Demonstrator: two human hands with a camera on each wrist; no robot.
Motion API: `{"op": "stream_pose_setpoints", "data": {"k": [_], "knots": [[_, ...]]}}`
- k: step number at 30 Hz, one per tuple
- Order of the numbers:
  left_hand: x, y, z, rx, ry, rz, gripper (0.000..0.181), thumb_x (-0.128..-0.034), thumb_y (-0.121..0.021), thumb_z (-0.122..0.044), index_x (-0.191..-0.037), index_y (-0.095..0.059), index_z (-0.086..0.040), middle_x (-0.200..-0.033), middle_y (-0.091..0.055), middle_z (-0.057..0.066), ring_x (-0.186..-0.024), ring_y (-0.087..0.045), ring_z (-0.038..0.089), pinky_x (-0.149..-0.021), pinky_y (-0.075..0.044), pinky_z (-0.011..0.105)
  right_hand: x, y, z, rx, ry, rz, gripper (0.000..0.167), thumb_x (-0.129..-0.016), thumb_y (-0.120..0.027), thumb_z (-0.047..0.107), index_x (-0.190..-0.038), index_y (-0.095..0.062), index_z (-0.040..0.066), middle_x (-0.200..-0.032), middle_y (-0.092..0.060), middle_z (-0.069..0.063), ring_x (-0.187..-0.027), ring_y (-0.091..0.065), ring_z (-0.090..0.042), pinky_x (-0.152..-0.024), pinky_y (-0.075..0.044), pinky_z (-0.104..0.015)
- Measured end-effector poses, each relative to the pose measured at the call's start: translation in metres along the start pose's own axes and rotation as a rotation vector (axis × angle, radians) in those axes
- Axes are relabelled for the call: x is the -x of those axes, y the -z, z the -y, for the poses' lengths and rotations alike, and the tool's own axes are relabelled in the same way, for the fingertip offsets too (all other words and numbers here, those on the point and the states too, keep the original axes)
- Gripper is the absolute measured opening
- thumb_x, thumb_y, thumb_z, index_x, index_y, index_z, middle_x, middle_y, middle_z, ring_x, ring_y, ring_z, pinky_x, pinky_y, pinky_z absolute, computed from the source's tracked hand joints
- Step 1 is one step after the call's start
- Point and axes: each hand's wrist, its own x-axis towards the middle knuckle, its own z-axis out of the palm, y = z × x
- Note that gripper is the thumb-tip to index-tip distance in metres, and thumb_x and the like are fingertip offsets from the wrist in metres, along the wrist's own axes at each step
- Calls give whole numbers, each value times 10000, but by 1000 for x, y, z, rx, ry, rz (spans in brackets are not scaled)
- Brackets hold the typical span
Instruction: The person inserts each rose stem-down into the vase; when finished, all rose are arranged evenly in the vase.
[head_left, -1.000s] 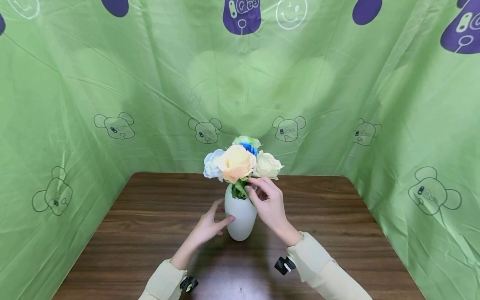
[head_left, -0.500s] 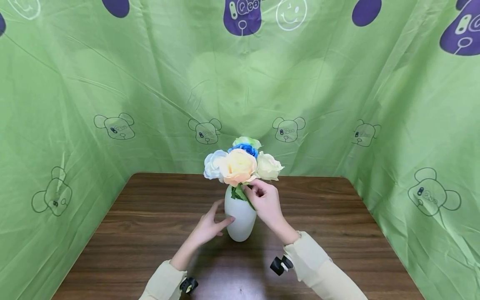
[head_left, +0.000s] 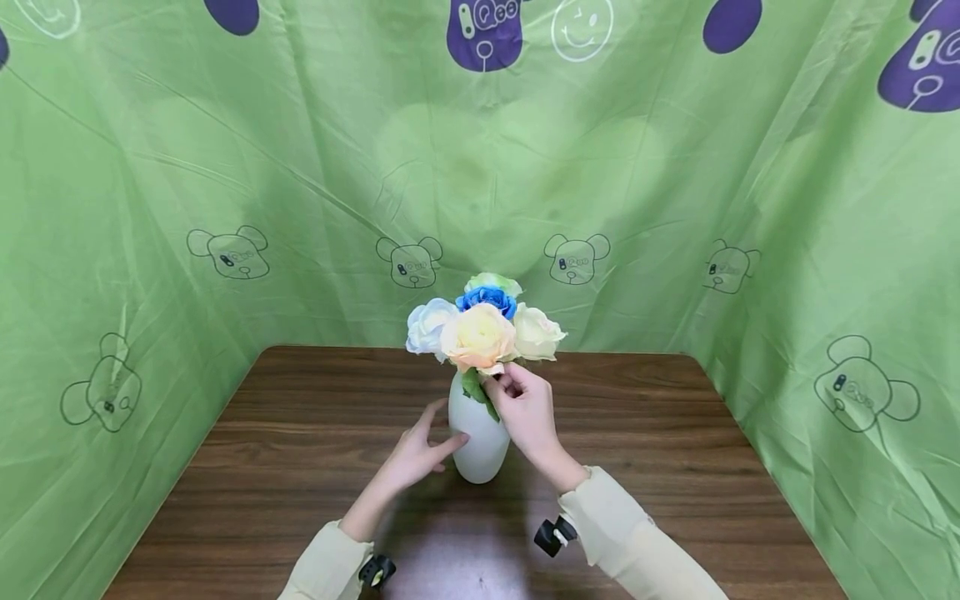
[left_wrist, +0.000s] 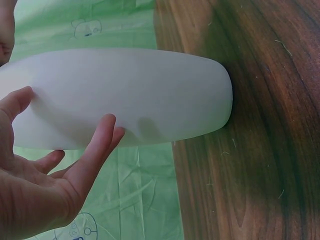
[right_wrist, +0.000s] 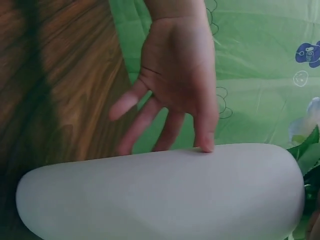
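A white vase [head_left: 480,446] stands upright on the table, holding several artificial flowers. My left hand [head_left: 417,452] rests on its left side with fingers spread and fairly straight, the thumb on the front. My right hand [head_left: 527,406] pinches the peach rose [head_left: 477,336] just below its bloom, beside the vase mouth; the fingertips are partly hidden by leaves. Green leaves [head_left: 472,385] hang over the vase rim. Around the peach rose are a blue rose [head_left: 489,300], a pale blue flower [head_left: 430,326], a cream rose [head_left: 537,332] and a light green flower [head_left: 492,282].
The vase stands on a dark wood-grain table [head_left: 300,433] with rounded back corners. Green printed cloth [head_left: 315,167] closes in the back and both sides. Each wrist wears a small black device, such as the left one [head_left: 377,571].
The peach rose has shifted slightly down and right, showing more of the blue rose behind. My right hand has moved slightly down and left. The left hand stays on the vase.
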Motion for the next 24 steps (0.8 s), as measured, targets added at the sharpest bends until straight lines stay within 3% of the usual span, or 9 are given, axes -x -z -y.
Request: {"op": "stream_pose_setpoints", "data": {"k": [6,14,20,22,24], "knots": [[0,1,-1,-20,-6,-7,726,-795,-607,-457,-1359,-266,-152,-1191,-489,198,-503,-583,153,-559,-481,296,4,1,-4,4,-41,-30,212,-746,-613,-97,-589,-501,-10,-487,-387,-40,-471,-344,-108,-434,-265,-197],[0,0,-1,-22,-10,-6,743,-795,-610,-451,-1366,-256,-132,-1210,-455,250,-498,-582,153,-551,-481,297,8,4,-10,-1,-77,-4,163,-758,-619,-88,-628,-549,-19,-485,-410,-46,-445,-346,-106,-416,-265,-193],[0,0,0,0,-7,-6,719,-791,-617,-448,-1357,-272,-170,-1208,-468,217,-510,-585,157,-554,-482,295,16,14,-20,-73,-79,28,27,-808,-611,-7,-803,-634,-21,-556,-497,-46,-479,-411,-102,-414,-326,-211],[1,1,1,-6,-13,-21,719,-788,-620,-448,-1356,-284,-164,-1219,-452,236,-525,-585,157,-553,-481,299,21,19,-26,-84,-91,40,77,-820,-604,6,-878,-646,-21,-584,-529,-64,-498,-440,-94,-424,-353,-219],[2,3,4,-48,-35,-57,702,-784,-620,-457,-1345,-312,-169,-1236,-438,234,-643,-611,183,-608,-485,327,26,26,-32,-80,-106,59,106,-829,-596,11,-919,-644,-19,-608,-549,-67,-512,-469,-90,-437,-382,-226]]}}
